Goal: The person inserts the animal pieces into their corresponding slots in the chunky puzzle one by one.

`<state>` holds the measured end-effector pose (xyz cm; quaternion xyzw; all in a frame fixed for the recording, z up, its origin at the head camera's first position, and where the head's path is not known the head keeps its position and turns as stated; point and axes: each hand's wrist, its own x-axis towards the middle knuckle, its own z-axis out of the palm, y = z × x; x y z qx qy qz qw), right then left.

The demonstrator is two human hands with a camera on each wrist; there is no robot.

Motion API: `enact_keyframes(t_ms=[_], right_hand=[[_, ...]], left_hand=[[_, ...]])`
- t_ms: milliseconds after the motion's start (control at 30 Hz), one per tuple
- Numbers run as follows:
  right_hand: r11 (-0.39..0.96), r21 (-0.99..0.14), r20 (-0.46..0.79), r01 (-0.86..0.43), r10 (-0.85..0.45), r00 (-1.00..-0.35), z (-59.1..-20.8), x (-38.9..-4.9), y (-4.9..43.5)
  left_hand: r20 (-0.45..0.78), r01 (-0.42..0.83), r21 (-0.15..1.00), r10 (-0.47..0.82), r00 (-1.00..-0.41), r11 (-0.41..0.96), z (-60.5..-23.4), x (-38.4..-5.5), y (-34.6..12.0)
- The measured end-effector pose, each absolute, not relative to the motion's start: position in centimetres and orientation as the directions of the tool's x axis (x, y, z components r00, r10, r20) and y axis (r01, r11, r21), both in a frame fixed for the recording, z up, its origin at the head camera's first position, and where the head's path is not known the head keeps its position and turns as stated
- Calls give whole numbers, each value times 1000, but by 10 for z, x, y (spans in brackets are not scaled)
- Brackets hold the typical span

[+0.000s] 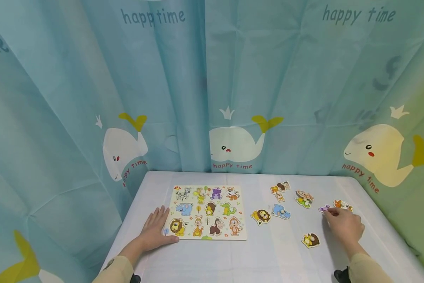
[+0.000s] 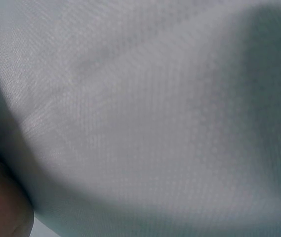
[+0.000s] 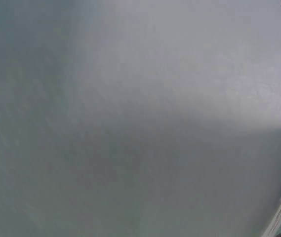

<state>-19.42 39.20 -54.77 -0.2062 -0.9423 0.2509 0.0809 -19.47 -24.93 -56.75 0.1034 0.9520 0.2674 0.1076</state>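
Note:
In the head view, a flat animal puzzle board [image 1: 207, 212] lies on the table, printed with several animals. My left hand [image 1: 156, 232] rests with spread fingers at its left edge, the thumb along the lower left corner. Over on the right, my right hand [image 1: 344, 227] pinches a small purple puzzle piece [image 1: 323, 208] between thumb and fingertips; the fingers partly hide it. Just behind that hand lies an orange-and-white animal piece [image 1: 342, 204]. The left wrist view shows mostly blurred cloth and a fingertip [image 2: 4, 197]. In the right wrist view, piece edges show at the right border.
Between board and right hand lie a lion piece [image 1: 261, 216], a blue elephant piece [image 1: 281, 212], overlapping brown and orange pieces [image 1: 279, 189], a green crocodile piece [image 1: 303, 202] under another piece, and a hedgehog piece [image 1: 311, 240]. A blue curtain [image 1: 183, 78] hangs behind the white table [image 1: 268, 259].

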Motion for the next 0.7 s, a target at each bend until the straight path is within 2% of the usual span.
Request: enact_keyframes(t_ms=[700], right_hand=[[756,-470,11,455,521,-854,-547,-197,397]], left_hand=[[-185,124,497,244,-952,859,-558,-194,-248]])
